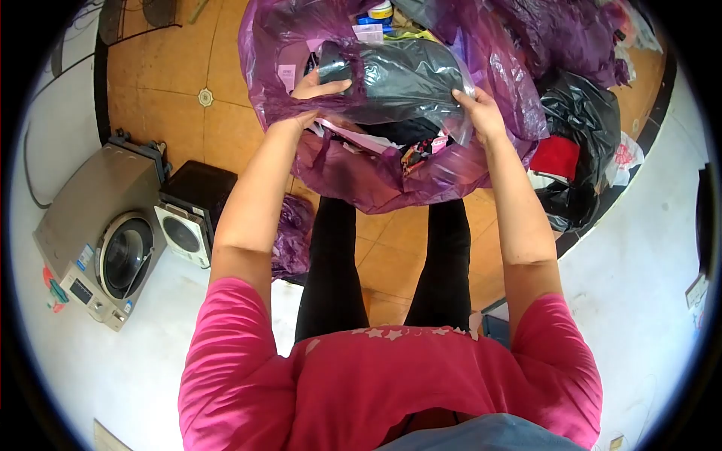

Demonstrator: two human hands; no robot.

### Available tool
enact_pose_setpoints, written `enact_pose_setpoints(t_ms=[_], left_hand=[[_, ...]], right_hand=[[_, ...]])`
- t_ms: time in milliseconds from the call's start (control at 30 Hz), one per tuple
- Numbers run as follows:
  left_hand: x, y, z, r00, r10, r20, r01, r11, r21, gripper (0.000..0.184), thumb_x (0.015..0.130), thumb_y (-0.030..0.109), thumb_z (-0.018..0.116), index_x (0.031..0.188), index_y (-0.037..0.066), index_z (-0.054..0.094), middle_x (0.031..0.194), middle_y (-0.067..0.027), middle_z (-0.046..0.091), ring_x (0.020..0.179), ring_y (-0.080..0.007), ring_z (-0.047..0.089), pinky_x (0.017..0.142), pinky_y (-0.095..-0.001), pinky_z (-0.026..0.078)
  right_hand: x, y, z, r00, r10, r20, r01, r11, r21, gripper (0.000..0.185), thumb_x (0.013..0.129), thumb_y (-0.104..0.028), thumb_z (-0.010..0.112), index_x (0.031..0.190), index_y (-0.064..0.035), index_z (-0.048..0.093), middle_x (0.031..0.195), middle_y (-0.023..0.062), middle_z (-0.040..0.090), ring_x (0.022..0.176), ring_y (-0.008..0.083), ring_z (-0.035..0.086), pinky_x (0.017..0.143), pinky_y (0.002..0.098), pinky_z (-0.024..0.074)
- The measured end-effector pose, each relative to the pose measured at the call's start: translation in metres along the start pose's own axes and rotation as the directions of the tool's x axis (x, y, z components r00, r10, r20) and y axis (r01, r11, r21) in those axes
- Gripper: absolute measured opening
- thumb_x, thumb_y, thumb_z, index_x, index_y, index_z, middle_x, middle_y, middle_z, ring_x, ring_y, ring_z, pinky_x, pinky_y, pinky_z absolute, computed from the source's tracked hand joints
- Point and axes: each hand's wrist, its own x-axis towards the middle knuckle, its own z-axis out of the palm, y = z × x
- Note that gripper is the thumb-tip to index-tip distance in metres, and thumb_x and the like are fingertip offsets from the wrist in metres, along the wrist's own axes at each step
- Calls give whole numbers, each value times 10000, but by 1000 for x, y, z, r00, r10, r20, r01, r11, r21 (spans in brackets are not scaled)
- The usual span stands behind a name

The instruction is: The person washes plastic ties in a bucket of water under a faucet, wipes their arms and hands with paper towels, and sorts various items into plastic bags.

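A black item in a clear plastic wrapper (410, 79) lies across the mouth of a large purple plastic bag (361, 184). My left hand (320, 94) grips its left end, the thumb on top and the other fingers partly hidden. At the right end, my right hand (481, 113) pinches the clear wrapper between thumb and fingers. Beneath and around the package, the purple bag holds mixed things: white and pink packets, dark cloth and a small yellow-and-white container (380, 11).
Left of my legs are a front-loading machine (124, 252) and a black box-shaped appliance (197, 188). A smaller purple bag (293, 233) sits by my leg. To the right are a black plastic bag (579, 120) and a red item (555, 157).
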Motion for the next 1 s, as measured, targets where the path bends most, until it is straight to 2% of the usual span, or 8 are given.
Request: enact_pose_setpoints(t_ms=[233, 300, 433, 500, 567, 633, 833, 1000], left_hand=[[-7, -9, -9, 990, 135, 42, -139, 982, 131, 427, 782, 42, 640, 1177, 15, 480, 1084, -37, 584, 929, -129, 563, 841, -258, 446], [-7, -12, -3, 980, 198, -13, -182, 922, 342, 424, 785, 59, 663, 1180, 43, 507, 1042, -10, 579, 938, -108, 527, 847, -223, 418], [-6, -33, 6, 974, 173, -146, -122, 945, 303, 435, 801, 37, 633, 1202, 46, 465, 1006, -14, 580, 948, -117, 525, 863, -227, 410], [-6, -44, 11, 900, 393, -188, -229, 794, 563, 407, 842, 37, 575, 1221, 36, 427, 994, -30, 582, 935, -125, 535, 855, -223, 416], [-37, -21, 35, 939, 305, -157, -210, 874, 439, 317, 872, 104, 547, 1168, 16, 476, 983, -50, 595, 926, -143, 552, 851, -236, 419], [-66, 1, 56, 974, -155, -164, 195, 944, 265, 299, 894, 223, 538, 1109, 15, 531, 957, -52, 603, 917, -146, 563, 839, -252, 418], [-121, -18, 89, 974, -216, -63, 225, 933, 282, 447, 898, 447, 485, 1077, 40, 531, 977, -42, 589, 937, -128, 550, 843, -270, 399], [-128, -87, 97, 986, -32, -163, 105, 879, 465, 336, 804, 166, 667, 1046, 21, 486, 903, -28, 531, 824, -84, 488, 718, -208, 418]], right_hand=[[-56, -12, -5, 993, -87, 80, 77, 990, 122, 293, 769, -75, 693, 1039, -20, 593, 882, 27, 634, 755, 104, 578, 714, 237, 462], [-77, -18, -5, 991, -116, 61, 108, 986, 125, 290, 755, -27, 694, 1025, -22, 591, 884, 25, 633, 771, 99, 578, 721, 229, 461], [-126, -51, 16, 968, -250, -32, 250, 968, 10, 219, 737, 15, 689, 934, -23, 600, 876, 13, 624, 803, 84, 559, 723, 228, 453], [-141, -60, 29, 750, -661, 24, 634, 709, -309, 169, 716, 26, 680, 848, -31, 592, 838, 23, 614, 806, 123, 564, 721, 246, 448], [-155, -73, 52, 543, -822, 172, 724, 354, -592, 217, 591, 60, 637, 766, -57, 584, 811, 64, 578, 798, 257, 564, 736, 344, 442], [-161, -69, 61, 438, -810, 390, 736, 75, -673, 239, 577, 16, 610, 788, -97, 592, 838, 44, 566, 851, 239, 547, 776, 368, 412], [-150, 5, 57, 507, -603, 616, 735, -71, -674, 213, 669, -96, 550, 876, -123, 593, 870, 19, 508, 897, 214, 498, 826, 360, 371], [-170, 39, 47, 571, -514, 640, 709, -84, -700, 245, 703, -108, 525, 939, -98, 590, 903, 40, 495, 926, 216, 482, 856, 365, 357]])
